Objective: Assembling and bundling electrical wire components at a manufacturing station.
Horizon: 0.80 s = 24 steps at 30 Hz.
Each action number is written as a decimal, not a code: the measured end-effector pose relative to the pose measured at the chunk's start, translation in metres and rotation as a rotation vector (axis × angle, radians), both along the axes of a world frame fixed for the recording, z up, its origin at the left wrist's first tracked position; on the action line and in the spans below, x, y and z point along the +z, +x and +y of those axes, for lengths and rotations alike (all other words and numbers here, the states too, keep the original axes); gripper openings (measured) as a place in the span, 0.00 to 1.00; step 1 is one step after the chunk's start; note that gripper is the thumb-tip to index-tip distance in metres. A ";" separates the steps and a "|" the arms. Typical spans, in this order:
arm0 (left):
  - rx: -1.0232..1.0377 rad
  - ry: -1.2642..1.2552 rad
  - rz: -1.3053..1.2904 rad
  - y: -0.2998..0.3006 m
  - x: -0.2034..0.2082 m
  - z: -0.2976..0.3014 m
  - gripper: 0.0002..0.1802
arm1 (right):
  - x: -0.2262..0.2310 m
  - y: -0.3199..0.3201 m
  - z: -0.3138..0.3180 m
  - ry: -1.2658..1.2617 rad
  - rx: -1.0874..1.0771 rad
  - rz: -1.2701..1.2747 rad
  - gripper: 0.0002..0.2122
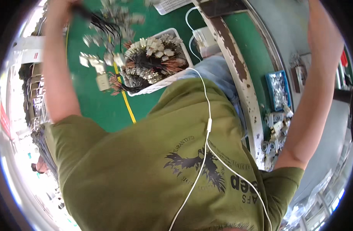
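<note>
At the upper left, my left hand (64, 5) is raised, blurred and partly cut off by the frame's top edge. Its fingers are closed round a bundle of black wires (107, 29) with white connectors on the ends. The connectors fan out and hang above the green floor, some beside the white plastic basket (158, 88). Heaped in that basket are wire harnesses (157, 57) with white connectors and dark and reddish wires. My right forearm (321, 77) reaches up along the right side, and its hand lies beyond the top edge, out of sight.
A bench edge with chipped paint (238, 63) runs down right of my legs. Beyond it are a blue tray (285, 82) of shiny small parts and a pile of loose connector pieces (276, 133). A white cable (209, 125) hangs over my shirt. Yellow tape (128, 107) crosses the floor.
</note>
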State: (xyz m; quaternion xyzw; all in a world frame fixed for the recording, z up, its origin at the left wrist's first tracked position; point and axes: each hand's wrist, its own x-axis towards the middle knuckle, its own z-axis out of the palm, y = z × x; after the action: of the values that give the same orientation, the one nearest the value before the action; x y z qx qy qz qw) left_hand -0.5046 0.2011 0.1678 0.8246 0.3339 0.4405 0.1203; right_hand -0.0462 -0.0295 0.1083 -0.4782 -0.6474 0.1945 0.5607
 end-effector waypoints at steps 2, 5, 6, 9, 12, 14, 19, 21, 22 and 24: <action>0.398 -0.705 -0.135 -0.055 -0.084 -0.010 0.16 | -0.001 -0.023 -0.003 -0.064 0.088 0.059 0.21; 0.519 -0.710 -0.148 -0.070 -0.138 -0.042 0.16 | -0.028 0.058 -0.013 -0.173 0.146 0.082 0.20; 0.427 -0.727 -0.191 -0.079 -0.150 -0.040 0.17 | -0.045 0.130 -0.021 -0.212 0.149 0.093 0.20; 0.430 -0.787 -0.325 -0.130 -0.197 -0.029 0.19 | -0.054 0.235 -0.033 -0.305 0.173 0.103 0.19; 0.564 -0.906 -0.426 -0.161 -0.237 -0.041 0.19 | -0.055 0.173 -0.015 -0.335 0.127 0.093 0.18; 0.640 -0.974 -0.458 -0.179 -0.249 -0.072 0.19 | -0.058 0.100 -0.003 -0.313 0.038 0.067 0.18; 0.670 -1.155 -0.337 -0.145 -0.299 -0.079 0.21 | -0.060 0.029 -0.004 -0.211 -0.304 -0.061 0.17; 0.635 -1.215 -0.296 -0.113 -0.309 -0.080 0.20 | -0.064 0.032 -0.003 -0.236 -0.306 -0.096 0.18; 0.591 -1.232 -0.263 -0.097 -0.312 -0.080 0.20 | -0.065 0.033 -0.004 -0.255 -0.303 -0.130 0.18; 0.529 -1.262 -0.239 -0.079 -0.328 -0.073 0.21 | -0.066 0.027 -0.006 -0.271 -0.334 -0.149 0.19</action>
State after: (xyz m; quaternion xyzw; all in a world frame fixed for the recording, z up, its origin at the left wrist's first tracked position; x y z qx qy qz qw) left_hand -0.5833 0.1280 -0.1599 0.4335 0.7006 0.2643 0.5014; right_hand -0.0197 -0.0357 0.0422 -0.6626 -0.5669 0.1485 0.4664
